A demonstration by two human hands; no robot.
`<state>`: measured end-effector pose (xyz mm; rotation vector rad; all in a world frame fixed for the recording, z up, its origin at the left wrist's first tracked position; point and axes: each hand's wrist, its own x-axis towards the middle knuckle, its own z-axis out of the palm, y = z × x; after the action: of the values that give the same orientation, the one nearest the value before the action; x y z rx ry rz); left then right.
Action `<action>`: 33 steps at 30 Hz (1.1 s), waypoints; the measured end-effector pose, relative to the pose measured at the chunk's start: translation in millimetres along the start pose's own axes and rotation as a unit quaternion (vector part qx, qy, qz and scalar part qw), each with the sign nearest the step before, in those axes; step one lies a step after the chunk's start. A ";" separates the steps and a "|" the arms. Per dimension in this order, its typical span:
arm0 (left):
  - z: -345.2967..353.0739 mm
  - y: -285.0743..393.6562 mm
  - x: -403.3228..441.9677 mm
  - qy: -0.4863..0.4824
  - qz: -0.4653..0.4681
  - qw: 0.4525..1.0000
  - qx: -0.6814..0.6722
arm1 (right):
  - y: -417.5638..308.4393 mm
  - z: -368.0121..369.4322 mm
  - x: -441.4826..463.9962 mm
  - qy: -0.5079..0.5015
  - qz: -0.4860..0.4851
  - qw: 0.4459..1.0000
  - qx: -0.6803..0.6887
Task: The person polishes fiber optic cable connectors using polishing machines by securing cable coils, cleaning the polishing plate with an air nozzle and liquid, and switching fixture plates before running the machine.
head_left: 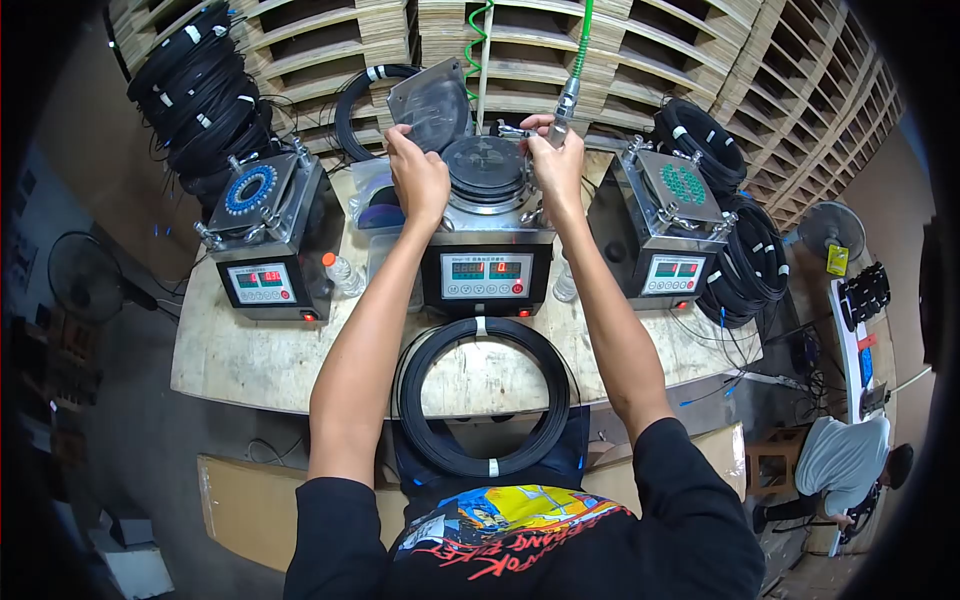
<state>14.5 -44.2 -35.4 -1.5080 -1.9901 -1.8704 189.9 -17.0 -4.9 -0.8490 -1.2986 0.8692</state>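
My left hand [415, 180] pinches the lower left edge of a tilted, shiny grey plate [428, 108], which stands up behind the middle machine. My right hand [557, 165] is closed around an air blow gun [560, 128] on a green hose [583, 45]. The gun's metal end points left, above the right side of the machine's round black top [484, 168]. Below that top, the middle machine [487, 275] has a lit red display. A black cable coil [487, 330] with white ties rests at the table's front edge, partly over my lap.
Similar machines stand at left [262, 240], with a blue ring on top, and at right [672, 230], with green pieces on top. A plastic bottle [345, 275] stands by the left machine. Stacked cable coils [200, 95] and wooden pallets [640, 70] rise behind. A person [845, 460] sits at far right.
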 end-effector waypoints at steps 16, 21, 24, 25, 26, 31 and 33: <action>-2.7 7.9 -1.8 0.040 -0.015 0.999 -0.013 | 8.4 25.3 -24.6 -0.037 -0.003 0.996 0.081; 1.3 1.9 -0.8 0.055 -0.009 0.998 -0.027 | 10.8 36.6 -26.9 -0.027 0.005 0.995 0.093; 1.8 0.8 -1.5 0.056 -0.017 0.998 -0.038 | 15.3 44.9 -28.2 -0.021 0.009 0.996 0.086; 1.0 2.3 -1.6 0.051 -0.027 0.997 -0.042 | 17.9 48.4 -27.3 -0.021 0.013 0.997 0.077; -0.2 3.6 -2.1 0.052 -0.027 0.997 -0.041 | 20.8 52.8 -26.7 -0.014 -0.002 0.996 0.088; -0.9 3.4 -2.9 0.058 -0.001 0.997 -0.055 | 31.7 67.1 -22.3 0.043 -0.019 0.995 0.090; -0.5 1.3 -2.5 0.058 -0.003 0.997 -0.055 | 38.5 69.0 -17.7 0.072 -0.029 0.993 0.085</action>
<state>16.4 -46.4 -35.7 -1.3820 -1.8727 -2.0519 117.8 -13.6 -41.5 -0.7232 -1.1019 0.8433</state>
